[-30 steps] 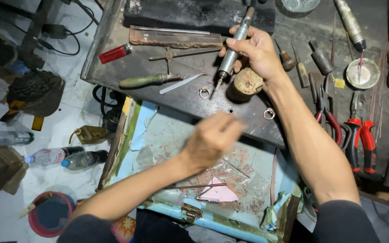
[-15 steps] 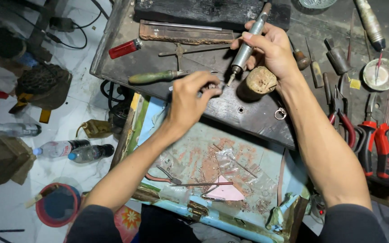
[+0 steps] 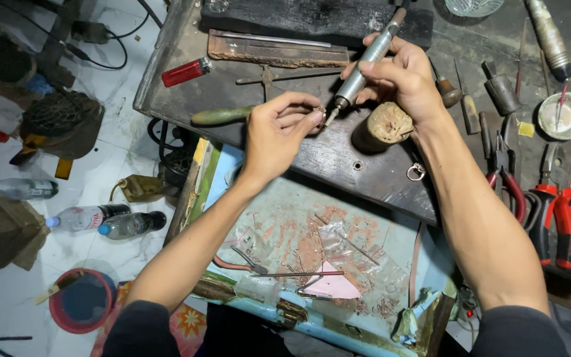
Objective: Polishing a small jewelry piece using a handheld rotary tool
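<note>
Since the earlier frame, our left hand (image 3: 279, 135) has closed in until its small ring (image 3: 322, 112) meets the tool tip.

Our left fingers (image 3: 302, 119) are pinched tight on the ring, just above the dark counter (image 3: 338, 162), beside the wooden peg (image 3: 388, 123). Our right hand (image 3: 401, 76) is wrapped shut around the metal rotary handpiece (image 3: 365, 66), held like a pen, tip touching the ring. We judge the ring light, stiff and slippery, easily flicked away, so it is best pinched by its edges. The handpiece looks rigid and moderately light; gripping low near the tip steadies it. A red lighter (image 3: 186, 71) and red-handled pliers (image 3: 553, 218) lie apart.
</note>
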